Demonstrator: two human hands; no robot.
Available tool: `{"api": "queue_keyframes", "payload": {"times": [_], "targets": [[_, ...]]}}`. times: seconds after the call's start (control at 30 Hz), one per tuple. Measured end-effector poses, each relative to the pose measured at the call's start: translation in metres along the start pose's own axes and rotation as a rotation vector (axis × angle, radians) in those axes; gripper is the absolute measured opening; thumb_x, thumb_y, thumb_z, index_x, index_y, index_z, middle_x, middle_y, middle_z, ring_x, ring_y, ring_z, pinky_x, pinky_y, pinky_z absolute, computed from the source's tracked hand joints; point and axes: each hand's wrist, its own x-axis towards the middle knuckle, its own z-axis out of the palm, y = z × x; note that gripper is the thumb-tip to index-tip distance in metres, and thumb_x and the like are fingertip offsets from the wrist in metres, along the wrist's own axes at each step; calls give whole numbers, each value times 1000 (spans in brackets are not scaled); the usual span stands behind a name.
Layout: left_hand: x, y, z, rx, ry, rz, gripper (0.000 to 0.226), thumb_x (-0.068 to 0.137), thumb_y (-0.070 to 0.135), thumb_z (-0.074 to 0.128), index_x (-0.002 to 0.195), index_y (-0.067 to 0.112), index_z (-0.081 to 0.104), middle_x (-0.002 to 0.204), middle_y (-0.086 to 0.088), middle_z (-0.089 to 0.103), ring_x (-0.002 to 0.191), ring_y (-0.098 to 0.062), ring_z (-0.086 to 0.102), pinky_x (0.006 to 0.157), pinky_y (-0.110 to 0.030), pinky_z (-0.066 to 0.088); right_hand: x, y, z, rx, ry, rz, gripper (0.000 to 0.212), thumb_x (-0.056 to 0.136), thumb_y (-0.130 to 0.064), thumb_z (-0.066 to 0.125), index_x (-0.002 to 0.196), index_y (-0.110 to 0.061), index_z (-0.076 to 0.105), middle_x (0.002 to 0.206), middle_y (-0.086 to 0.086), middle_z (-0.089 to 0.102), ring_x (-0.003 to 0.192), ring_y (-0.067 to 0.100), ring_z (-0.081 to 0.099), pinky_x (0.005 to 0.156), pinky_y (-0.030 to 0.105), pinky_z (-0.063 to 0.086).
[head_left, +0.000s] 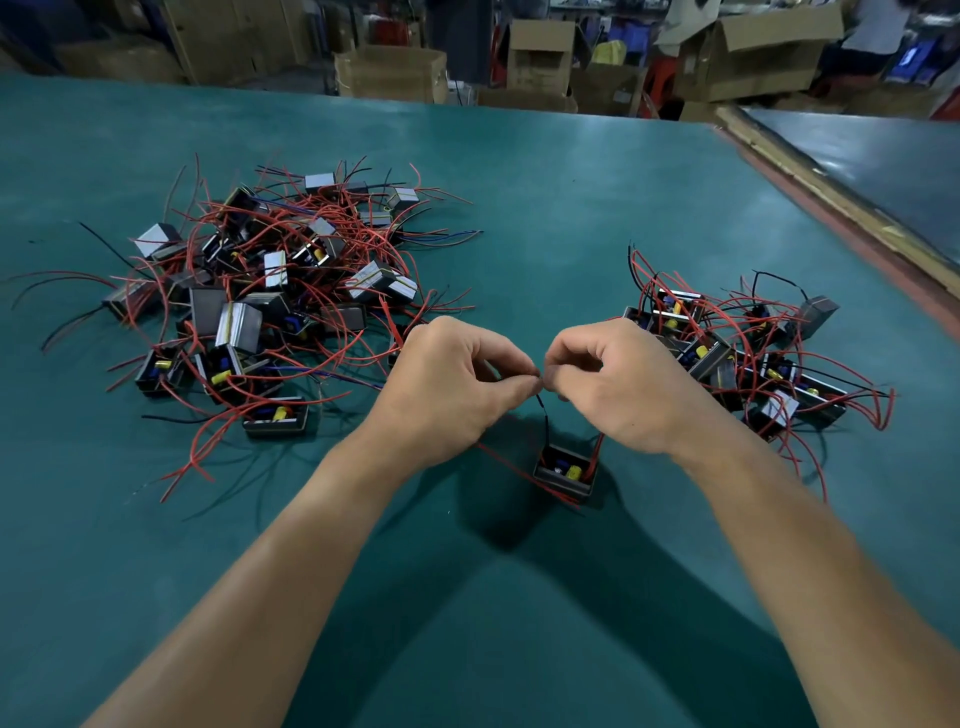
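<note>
From the head view, both hands meet over the middle of the green surface (519, 218), knuckles up and forearms reaching in from the bottom edge. The left hand (457, 384) has its fingers (525, 387) curled in, thumb and forefinger tight on the upper end of a thin black wire (545, 415). The right hand (618, 384) mirrors it: its fingers (560, 375) are curled and narrow, with their tips pressed against the left hand's at the same end of the wire. The other fingers of both hands are folded loosely toward the palms.

The black wire drops from the pinch to a small black module (564, 480), which sits just below and between the two wrists. Whether the module rests on the surface or hangs just above it, I cannot tell. Its open top shows a yellow part and a blue part. A red wire (511, 464) leaves the module and runs left under the left wrist.

To the left, well apart from the hands, lies a large pile (270, 291) of like modules tangled in red and black leads. To the right, near the right hand, lies a smaller pile (737, 353) of the same. Beyond the far edge of the surface stand cardboard boxes (389, 73).
</note>
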Motion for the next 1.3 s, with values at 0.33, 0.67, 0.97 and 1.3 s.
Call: {"api": "queue_keyframes", "payload": {"times": [0.33, 0.67, 0.97, 1.3], "targets": [[5, -3, -1, -59, -45, -76, 16, 85, 14, 72, 71, 21, 72, 50, 16, 58, 46, 0, 47, 50, -12, 37, -3, -3, 0, 110, 80, -61, 13, 85, -19, 73, 73, -18, 70, 64, -4, 67, 56, 7, 56, 59, 31, 50], [6, -2, -6, -294, -132, -293, 12, 88, 8, 68, 77, 5, 72, 57, 4, 61, 50, -6, 49, 46, -16, 38, -3, 2, 1, -27, 172, -280, 13, 81, -16, 79, 77, -28, 77, 66, -20, 65, 60, 8, 60, 61, 21, 45], [3, -3, -3, 29, -65, -4, 13, 88, 15, 68, 81, 21, 77, 62, 4, 67, 54, -12, 54, 53, -22, 44, -2, 2, 0, 14, 81, -166, 10, 87, -25, 75, 77, -26, 73, 65, -12, 69, 59, 2, 61, 62, 26, 51], [2, -4, -1, 103, -1, 137, 8, 85, 17, 72, 78, 19, 76, 61, 10, 65, 53, -6, 56, 54, -16, 41, 1, -2, 1, 86, -7, 14, 22, 93, -23, 65, 71, -23, 65, 55, -12, 59, 52, 5, 50, 56, 31, 45]]}}
